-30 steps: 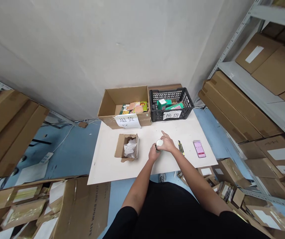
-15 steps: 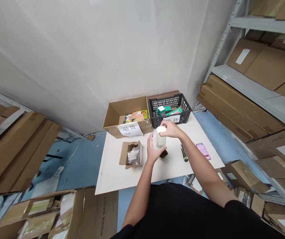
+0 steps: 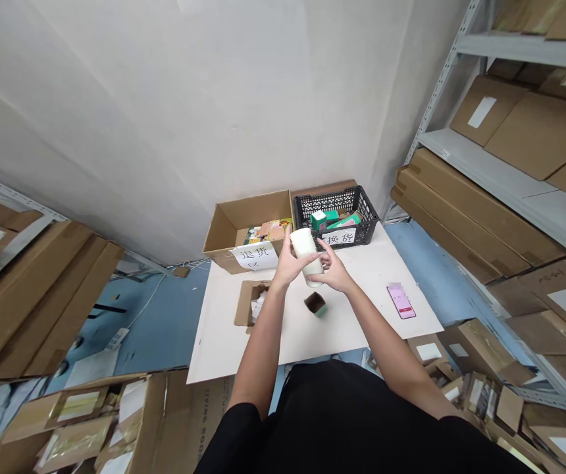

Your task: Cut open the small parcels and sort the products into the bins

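Note:
A pale greenish-white cylindrical container (image 3: 305, 245) is held up above the table, tilted with its top to the left. My left hand (image 3: 289, 264) is closed round its left side, with the thumb across the front. My right hand (image 3: 335, 271) grips its lower right side with the fingertips. Below them on the table stands a small open green carton (image 3: 316, 304) with a dark inside. To the left, partly behind my left forearm, is an opened brown cardboard box (image 3: 246, 303) with white wrapping in it.
Against the wall stand a large cardboard box (image 3: 221, 257) and a black plastic crate (image 3: 369, 227), both with paper signs and small packages inside. A phone (image 3: 401, 301) lies on the right of the white table (image 3: 214, 355). Shelves (image 3: 485, 155) with cartons flank the right side.
The container has tipped left and moved slightly left. My right hand has shifted from its top to its lower side. The green carton shows more fully; the yellow-black cutter is out of sight.

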Motion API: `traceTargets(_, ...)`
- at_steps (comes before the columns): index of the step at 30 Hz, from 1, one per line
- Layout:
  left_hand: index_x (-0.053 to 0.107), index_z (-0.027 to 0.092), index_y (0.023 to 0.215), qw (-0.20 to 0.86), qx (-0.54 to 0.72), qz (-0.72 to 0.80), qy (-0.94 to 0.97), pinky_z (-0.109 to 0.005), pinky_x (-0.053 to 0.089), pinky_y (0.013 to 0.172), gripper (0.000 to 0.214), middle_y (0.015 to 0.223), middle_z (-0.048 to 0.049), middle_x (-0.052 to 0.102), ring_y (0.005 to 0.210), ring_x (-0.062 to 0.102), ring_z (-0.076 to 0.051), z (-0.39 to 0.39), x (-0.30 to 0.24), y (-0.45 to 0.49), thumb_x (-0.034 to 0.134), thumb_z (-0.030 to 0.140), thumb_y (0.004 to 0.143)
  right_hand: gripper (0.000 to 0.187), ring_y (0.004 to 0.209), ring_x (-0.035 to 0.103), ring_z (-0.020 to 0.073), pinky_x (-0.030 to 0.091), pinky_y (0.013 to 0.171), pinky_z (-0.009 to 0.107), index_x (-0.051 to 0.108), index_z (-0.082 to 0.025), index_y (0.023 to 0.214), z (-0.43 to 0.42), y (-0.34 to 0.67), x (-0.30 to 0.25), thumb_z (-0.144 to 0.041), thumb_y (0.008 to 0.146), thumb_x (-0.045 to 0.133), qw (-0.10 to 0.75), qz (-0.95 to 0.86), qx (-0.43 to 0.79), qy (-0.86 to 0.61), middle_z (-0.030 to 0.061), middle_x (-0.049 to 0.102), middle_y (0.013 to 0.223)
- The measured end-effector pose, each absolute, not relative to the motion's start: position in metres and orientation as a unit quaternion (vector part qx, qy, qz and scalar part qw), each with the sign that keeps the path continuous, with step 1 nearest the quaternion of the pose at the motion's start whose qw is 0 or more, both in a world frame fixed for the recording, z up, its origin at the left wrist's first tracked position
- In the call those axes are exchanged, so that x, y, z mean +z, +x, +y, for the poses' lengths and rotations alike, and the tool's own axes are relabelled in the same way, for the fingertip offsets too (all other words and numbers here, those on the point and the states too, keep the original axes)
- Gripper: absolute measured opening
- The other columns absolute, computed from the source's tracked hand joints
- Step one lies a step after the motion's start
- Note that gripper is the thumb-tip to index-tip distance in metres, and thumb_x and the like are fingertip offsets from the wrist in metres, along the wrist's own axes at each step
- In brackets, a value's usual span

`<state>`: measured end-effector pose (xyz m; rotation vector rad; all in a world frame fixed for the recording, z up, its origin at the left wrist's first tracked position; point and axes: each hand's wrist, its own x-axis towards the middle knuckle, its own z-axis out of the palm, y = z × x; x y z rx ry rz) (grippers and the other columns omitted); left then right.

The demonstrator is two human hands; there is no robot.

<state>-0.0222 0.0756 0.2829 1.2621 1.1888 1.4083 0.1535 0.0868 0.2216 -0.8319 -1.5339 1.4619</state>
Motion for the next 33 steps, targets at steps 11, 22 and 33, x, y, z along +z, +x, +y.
traceTargets(11,0.007,0.028,0.172,0.443,0.565,0.459,0.523,-0.046,0.051,0.114,0.142,0.152,-0.0174,0.058,0.133,0.063,-0.032,0.094,0.298,-0.02,0.098,0.053,0.066,0.133,0.108,0.07,0.0285,0.058,0.096,0.046,0.004,-0.035,0.172,0.072,0.16,0.237,-0.044,0.072,0.092,0.444,-0.616,0.538,-0.366,0.0083,0.068,0.128)
traceTargets(22,0.003,0.025,0.173,0.464,0.53,0.477,0.526,-0.048,0.056,0.106,0.14,0.137,-0.0162,0.07,0.12,0.07,-0.031,0.097,0.293,-0.019,0.096,0.048,0.071,0.131,0.116,0.067,0.0296,0.057,0.099,0.046,0.009,-0.034,0.172,0.067,0.152,0.228,-0.044,0.072,0.092,0.456,-0.598,0.538,-0.38,0.0095,0.067,0.131)
traceTargets(33,0.009,0.025,0.173,0.482,0.532,0.468,0.515,-0.046,0.057,0.105,0.135,0.141,-0.0168,0.066,0.118,0.071,-0.03,0.095,0.294,-0.032,0.094,0.051,0.072,0.131,0.109,0.068,0.028,0.057,0.096,0.044,0.005,-0.034,0.172,0.063,0.152,0.233,-0.04,0.073,0.09,0.417,-0.59,0.602,-0.34,0.0074,0.068,0.124)
